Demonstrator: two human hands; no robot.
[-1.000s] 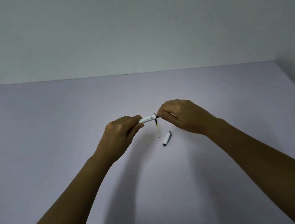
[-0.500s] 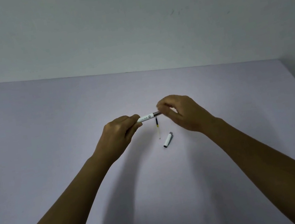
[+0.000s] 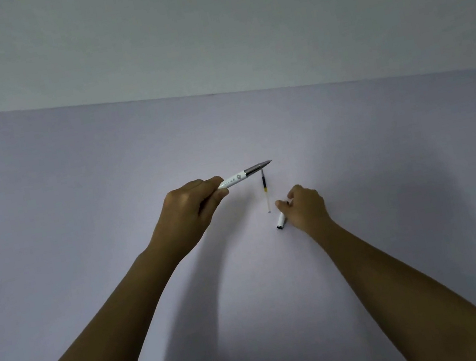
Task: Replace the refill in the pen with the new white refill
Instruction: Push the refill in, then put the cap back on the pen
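My left hand (image 3: 187,213) grips a white pen (image 3: 241,176) by its barrel, held above the table. Its grey metal front section and tip point right and slightly up. A thin refill (image 3: 266,194), dark at the top and clear below, lies on the table just under the pen tip. My right hand (image 3: 304,205) rests low on the table with its fingers closed on the upper end of the white pen cap (image 3: 281,222). The cap's lower end sticks out toward me.
The work surface is a pale lilac table (image 3: 76,208) that meets a plain light wall (image 3: 203,27) at the back. My two forearms reach in from the bottom corners and cast shadows on the table between them.
My right hand let go of the pen's tip end and dropped down to the cap on the table. The left hand still holds the pen, whose grey front section now shows fully.
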